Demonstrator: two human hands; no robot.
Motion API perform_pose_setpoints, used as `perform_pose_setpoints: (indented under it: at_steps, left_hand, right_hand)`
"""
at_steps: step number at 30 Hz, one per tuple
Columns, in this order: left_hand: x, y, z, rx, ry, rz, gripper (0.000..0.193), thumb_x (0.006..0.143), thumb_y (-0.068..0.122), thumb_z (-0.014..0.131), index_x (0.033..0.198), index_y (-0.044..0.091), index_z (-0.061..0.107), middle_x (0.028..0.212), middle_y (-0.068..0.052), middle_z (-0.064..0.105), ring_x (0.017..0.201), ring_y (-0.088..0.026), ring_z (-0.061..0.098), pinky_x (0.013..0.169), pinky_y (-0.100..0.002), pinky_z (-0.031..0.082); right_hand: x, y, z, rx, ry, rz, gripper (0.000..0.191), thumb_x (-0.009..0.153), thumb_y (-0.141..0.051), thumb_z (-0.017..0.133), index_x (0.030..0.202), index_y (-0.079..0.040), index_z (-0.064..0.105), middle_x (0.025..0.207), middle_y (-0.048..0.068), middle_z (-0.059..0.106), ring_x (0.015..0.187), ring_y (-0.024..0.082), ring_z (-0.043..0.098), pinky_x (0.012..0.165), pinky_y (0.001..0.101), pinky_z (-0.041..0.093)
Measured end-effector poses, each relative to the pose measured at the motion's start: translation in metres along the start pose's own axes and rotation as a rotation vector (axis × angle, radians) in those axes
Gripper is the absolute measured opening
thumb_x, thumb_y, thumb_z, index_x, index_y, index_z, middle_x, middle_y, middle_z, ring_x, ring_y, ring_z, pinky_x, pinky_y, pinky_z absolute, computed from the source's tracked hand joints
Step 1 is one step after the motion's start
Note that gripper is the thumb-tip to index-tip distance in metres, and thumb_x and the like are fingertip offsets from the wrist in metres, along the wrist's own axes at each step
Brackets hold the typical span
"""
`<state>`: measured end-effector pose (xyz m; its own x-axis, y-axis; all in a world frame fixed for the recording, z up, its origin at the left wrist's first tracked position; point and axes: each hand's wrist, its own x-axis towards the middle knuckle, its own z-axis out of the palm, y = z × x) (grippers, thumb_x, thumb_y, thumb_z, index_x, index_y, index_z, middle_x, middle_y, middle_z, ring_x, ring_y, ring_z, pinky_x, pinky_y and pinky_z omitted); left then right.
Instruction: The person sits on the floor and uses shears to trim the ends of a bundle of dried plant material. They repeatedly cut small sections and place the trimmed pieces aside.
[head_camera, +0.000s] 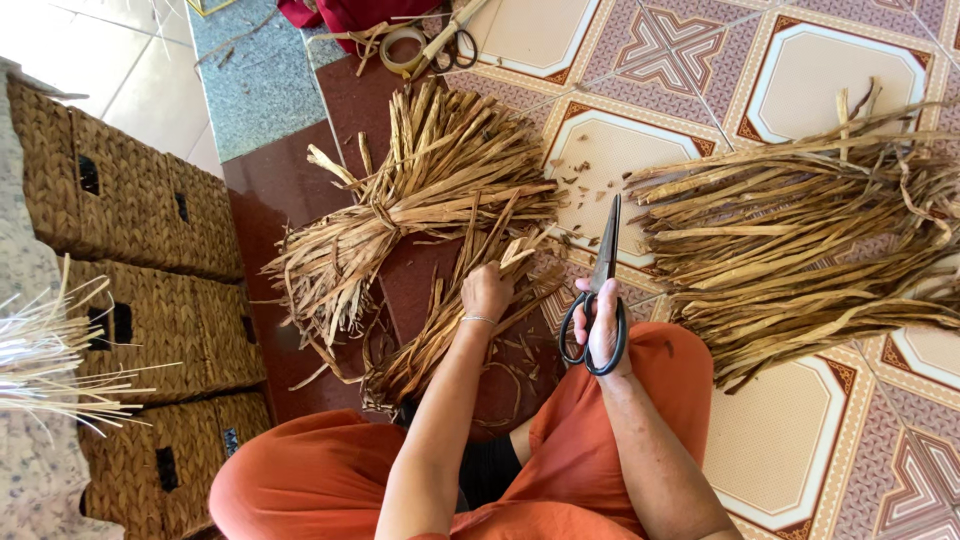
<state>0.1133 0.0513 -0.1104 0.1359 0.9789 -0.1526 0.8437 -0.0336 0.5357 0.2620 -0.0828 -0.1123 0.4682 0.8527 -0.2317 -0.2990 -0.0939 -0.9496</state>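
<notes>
My left hand (486, 291) grips a small bunch of dried brown plant strips (440, 335) that runs from my knee up toward the floor tiles. My right hand (603, 325) holds large black-handled scissors (600, 290), fingers through the loops, blades pointing away from me and nearly closed. The scissor tip sits just right of the strip ends in my left hand. A big tied bundle of the same strips (420, 200) lies beyond my left hand. A loose heap of long strips (800, 240) lies to the right of the scissors.
Woven baskets (130, 200) are stacked along the left. Pale thin reeds (50, 350) stick out at the far left. A tape roll (403, 48) and a second pair of scissors (450, 40) lie at the top. My orange-clothed legs (320, 480) fill the bottom. Small cuttings litter the patterned tiles.
</notes>
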Motion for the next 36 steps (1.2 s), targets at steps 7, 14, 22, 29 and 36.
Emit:
perform_pose_setpoints:
  at_steps: [7, 14, 22, 29, 36]
  left_hand:
    - [-0.012, -0.015, -0.049, -0.942, -0.234, -0.228, 0.014, 0.087, 0.014, 0.073, 0.098, 0.007, 0.076, 0.073, -0.006, 0.072, 0.046, -0.009, 0.052, 0.041, -0.027, 0.042]
    - [-0.029, -0.046, -0.053, -1.198, -0.288, -0.148, 0.01, 0.089, 0.012, 0.079, 0.088, 0.002, 0.075, 0.071, -0.006, 0.074, 0.044, -0.005, 0.051, 0.039, -0.022, 0.038]
    - [-0.043, -0.046, -0.039, -1.269, -0.349, -0.231, 0.002, 0.088, 0.004, 0.078, 0.088, 0.002, 0.077, 0.074, -0.008, 0.076, 0.043, -0.005, 0.053, 0.038, -0.022, 0.039]
    - [-0.044, -0.043, -0.036, -1.257, -0.365, -0.222, 0.003, 0.088, 0.006, 0.077, 0.089, 0.003, 0.078, 0.074, -0.008, 0.077, 0.043, -0.004, 0.052, 0.038, -0.021, 0.039]
    - [-0.063, -0.044, -0.028, -1.173, -0.479, -0.201, 0.007, 0.086, 0.008, 0.08, 0.091, 0.004, 0.077, 0.076, -0.006, 0.077, 0.047, -0.005, 0.055, 0.042, -0.021, 0.041]
  right_hand:
    - [-0.004, 0.005, 0.007, -0.101, -0.099, 0.091, 0.064, 0.104, -0.057, 0.037, 0.127, -0.002, 0.061, 0.065, -0.002, 0.053, 0.05, 0.007, 0.044, 0.045, 0.0233, 0.037]
    - [-0.009, 0.014, 0.015, -0.351, -0.349, -0.069, 0.056, 0.104, -0.054, 0.044, 0.132, -0.009, 0.063, 0.072, -0.002, 0.058, 0.062, 0.006, 0.053, 0.056, 0.0228, 0.044]
    - [-0.012, 0.007, 0.011, -0.468, -0.305, -0.14, 0.057, 0.103, -0.052, 0.042, 0.133, -0.008, 0.062, 0.063, -0.002, 0.056, 0.051, 0.009, 0.052, 0.048, 0.027, 0.044]
    - [-0.018, 0.013, 0.014, -0.417, -0.225, -0.118, 0.057, 0.105, -0.054, 0.039, 0.114, -0.006, 0.069, 0.055, -0.003, 0.052, 0.046, 0.009, 0.052, 0.046, 0.0274, 0.044]
    - [-0.005, 0.01, 0.017, -0.048, -0.133, -0.087, 0.039, 0.095, -0.022, 0.065, 0.129, -0.004, 0.059, 0.073, 0.003, 0.063, 0.055, 0.012, 0.058, 0.05, 0.0272, 0.048]
